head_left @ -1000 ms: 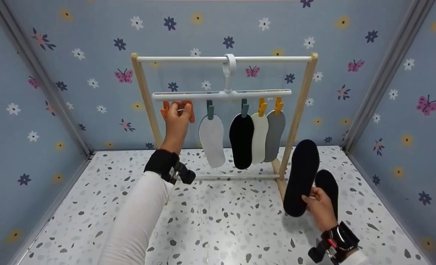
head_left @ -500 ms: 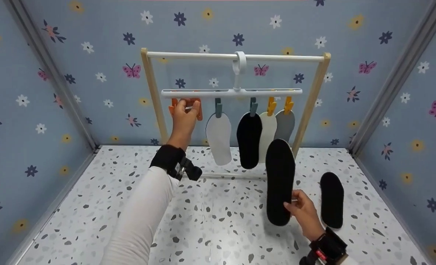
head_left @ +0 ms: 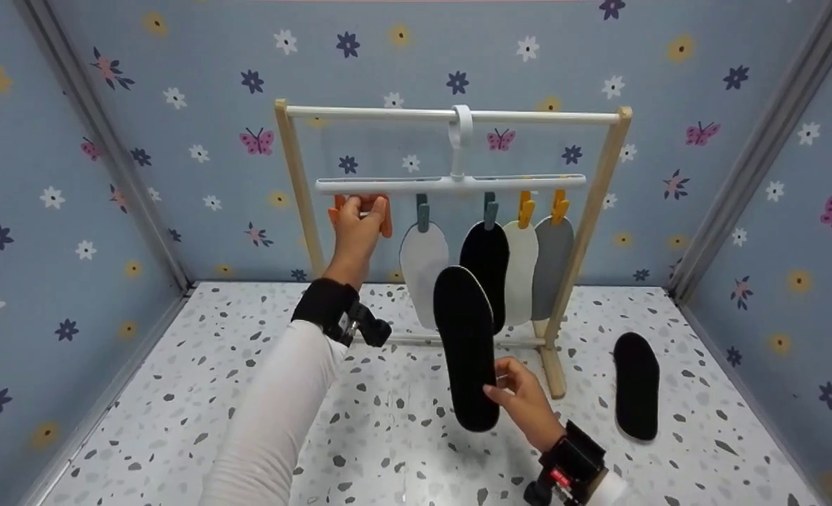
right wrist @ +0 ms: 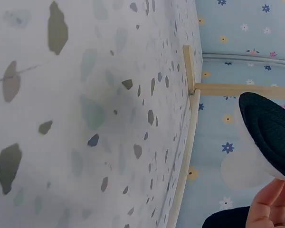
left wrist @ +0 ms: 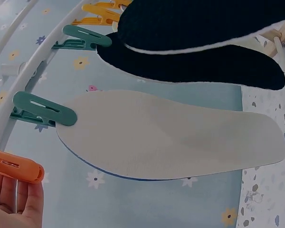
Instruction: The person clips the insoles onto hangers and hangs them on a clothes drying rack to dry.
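My right hand (head_left: 523,400) pinches a black insole (head_left: 464,344) by the edge of its lower end. The insole stands nearly upright in front of the hanging ones, and its pale rim shows in the left wrist view. At the left end of the white hanger bar (head_left: 451,185), my left hand (head_left: 357,230) holds an orange clothespin (left wrist: 18,166), fingers behind it. A second orange clothespin (head_left: 334,209) is partly hidden by that hand. Right of it, a teal clothespin (left wrist: 45,108) grips a white insole (left wrist: 173,135).
A second teal peg holds a black insole (head_left: 485,246); yellow pegs hold a cream insole (head_left: 521,263) and a grey insole (head_left: 554,267). Another black insole (head_left: 636,386) lies on the speckled surface at right. The wooden rack (head_left: 606,161) carries the hanger; patterned walls enclose it.
My right hand has carried the black insole leftward, away from the one lying at right, to in front of the hanging insoles. My left hand stays at the orange clothespin.
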